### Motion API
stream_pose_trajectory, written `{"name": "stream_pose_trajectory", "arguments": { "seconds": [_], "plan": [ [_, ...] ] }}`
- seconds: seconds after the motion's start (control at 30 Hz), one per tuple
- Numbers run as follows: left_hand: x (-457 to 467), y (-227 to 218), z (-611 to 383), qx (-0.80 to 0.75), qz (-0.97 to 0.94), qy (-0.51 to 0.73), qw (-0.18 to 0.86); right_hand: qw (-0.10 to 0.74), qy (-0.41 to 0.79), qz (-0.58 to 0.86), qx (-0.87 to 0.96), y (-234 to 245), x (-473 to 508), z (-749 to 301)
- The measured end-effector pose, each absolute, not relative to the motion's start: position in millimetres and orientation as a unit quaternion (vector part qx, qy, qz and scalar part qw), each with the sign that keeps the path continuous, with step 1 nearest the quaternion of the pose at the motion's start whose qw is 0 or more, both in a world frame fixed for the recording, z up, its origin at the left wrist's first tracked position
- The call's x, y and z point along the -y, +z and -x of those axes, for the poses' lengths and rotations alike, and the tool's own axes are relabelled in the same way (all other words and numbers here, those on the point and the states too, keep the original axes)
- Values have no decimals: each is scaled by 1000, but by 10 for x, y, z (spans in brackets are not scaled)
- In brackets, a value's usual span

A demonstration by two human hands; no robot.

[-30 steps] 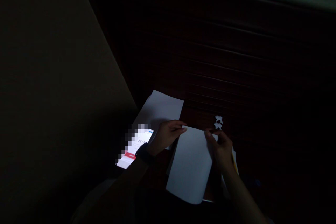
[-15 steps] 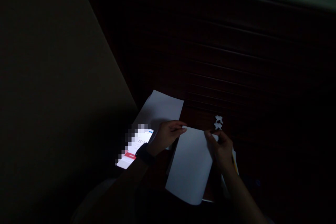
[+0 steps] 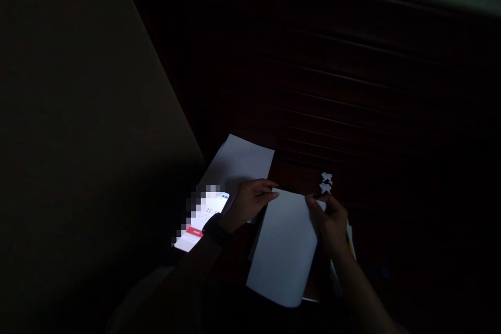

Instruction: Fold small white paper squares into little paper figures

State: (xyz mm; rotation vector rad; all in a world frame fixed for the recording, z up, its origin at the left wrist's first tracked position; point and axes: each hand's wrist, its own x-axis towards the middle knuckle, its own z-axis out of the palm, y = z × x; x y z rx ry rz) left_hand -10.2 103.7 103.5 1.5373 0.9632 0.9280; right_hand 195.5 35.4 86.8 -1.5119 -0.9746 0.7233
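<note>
The scene is very dark. A white sheet of paper (image 3: 284,245) lies folded or curled on a dark wooden surface (image 3: 371,130) in front of me. My left hand (image 3: 247,203) pinches its top left corner between thumb and fingers. My right hand (image 3: 331,219) pinches the top right corner. A dark watch or band sits on my left wrist.
A second white sheet (image 3: 238,164) lies behind my left hand. A lit phone screen (image 3: 201,222) with a red bar glows to the left. Two small folded white paper pieces (image 3: 325,182) sit just beyond my right hand. A pale wall (image 3: 78,141) fills the left side.
</note>
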Motion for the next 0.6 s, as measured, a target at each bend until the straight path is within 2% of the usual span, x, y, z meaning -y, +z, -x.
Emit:
{"name": "stream_pose_trajectory", "arguments": {
  "seconds": [0.6],
  "plan": [
    [-1033,1050,99,-410,-648,387,513,567,287,647,422,869,-364,-1956]
  ]
}}
